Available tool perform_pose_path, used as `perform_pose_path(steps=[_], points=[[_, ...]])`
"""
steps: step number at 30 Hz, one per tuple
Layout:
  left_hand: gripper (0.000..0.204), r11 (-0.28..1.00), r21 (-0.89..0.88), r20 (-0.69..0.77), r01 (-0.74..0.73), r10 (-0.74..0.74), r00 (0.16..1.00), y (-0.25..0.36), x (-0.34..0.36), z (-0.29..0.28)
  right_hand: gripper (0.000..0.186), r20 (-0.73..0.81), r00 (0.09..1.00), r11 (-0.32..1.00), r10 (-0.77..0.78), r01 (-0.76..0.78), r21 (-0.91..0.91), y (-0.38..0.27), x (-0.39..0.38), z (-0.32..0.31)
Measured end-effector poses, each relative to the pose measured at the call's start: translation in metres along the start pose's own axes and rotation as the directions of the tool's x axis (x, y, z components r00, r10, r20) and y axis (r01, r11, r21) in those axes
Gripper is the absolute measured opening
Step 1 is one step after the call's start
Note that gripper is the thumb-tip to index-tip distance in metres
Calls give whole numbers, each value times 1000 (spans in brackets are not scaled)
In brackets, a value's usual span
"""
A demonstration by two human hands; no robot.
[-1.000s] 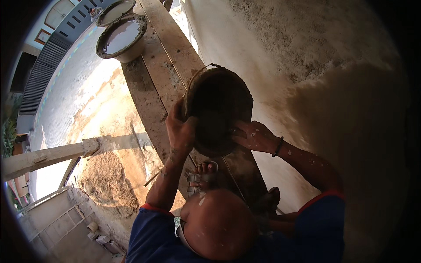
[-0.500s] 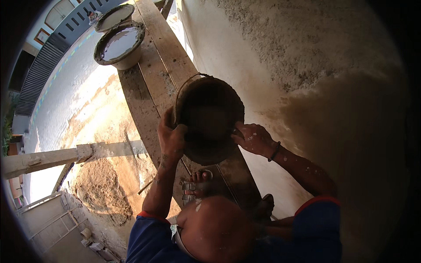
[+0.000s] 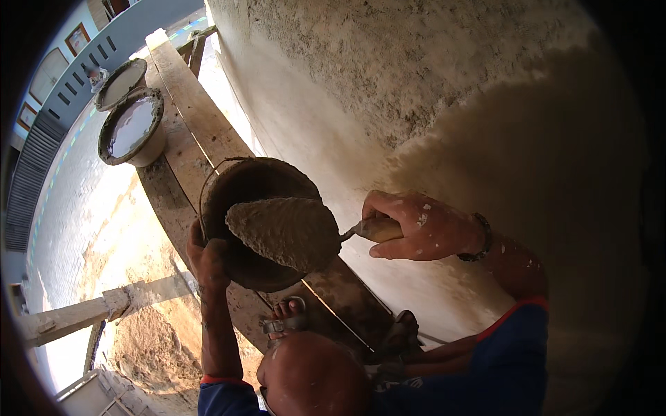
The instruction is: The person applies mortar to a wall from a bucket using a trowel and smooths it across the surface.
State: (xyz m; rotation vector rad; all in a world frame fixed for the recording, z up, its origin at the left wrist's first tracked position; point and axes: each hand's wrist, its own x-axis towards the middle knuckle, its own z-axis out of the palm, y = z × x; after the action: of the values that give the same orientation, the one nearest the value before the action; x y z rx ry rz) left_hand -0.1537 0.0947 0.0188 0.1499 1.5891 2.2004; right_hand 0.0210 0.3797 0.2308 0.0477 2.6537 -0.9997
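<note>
My left hand [image 3: 208,260] grips the near-left rim of a dark, mortar-crusted bucket [image 3: 270,277], its thumb over the edge. Raised over the bucket's mouth is a trowel heaped with wet grey mortar [image 3: 288,232], which hides its blade. My right hand [image 3: 427,225] is wrapped around the trowel's wooden handle [image 3: 381,229], to the right of the bucket. A thin wire handle [image 3: 202,191] leans along the bucket's far-left rim. Much of the inside lies in shadow behind the load.
The bucket is above a plank scaffold [image 3: 201,114], where my sandalled foot [image 3: 286,315] rests. Two tubs [image 3: 142,149] with liquid stand at its far end. A partly plastered wall [image 3: 361,83] rises on the right. A wooden beam [image 3: 76,319] and a sand heap [image 3: 149,350] lie left, below.
My right hand has come out of the bucket with the mortar-laden trowel and moved slightly right. The view has shifted, so the bucket and tubs appear farther left. My left hand keeps its hold.
</note>
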Motion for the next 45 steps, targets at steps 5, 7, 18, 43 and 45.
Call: perform_pose_path(steps=[5,7,18,43,45], points=[[49,1000,16,-40,4,-3,999,2,-7,-16,45,147,977,932,152,-192,308,29,-7,-16],[50,998,-13,-5,-61,61,998,-1,-1,1,48,108,905,758,412,-406,510,69,-18,-27],[59,993,96,-40,-69,73,997,10,-7,10,35,-483,793,899,371,-438,-28,41,-43,-90],[59,879,459,113,-130,88,990,15,-5,55,31,-19,985,972,-174,169,-162,114,75,179],[58,906,420,50,-54,36,998,21,-6,43,33,-40,999,998,-11,8,-60,99,76,175]])
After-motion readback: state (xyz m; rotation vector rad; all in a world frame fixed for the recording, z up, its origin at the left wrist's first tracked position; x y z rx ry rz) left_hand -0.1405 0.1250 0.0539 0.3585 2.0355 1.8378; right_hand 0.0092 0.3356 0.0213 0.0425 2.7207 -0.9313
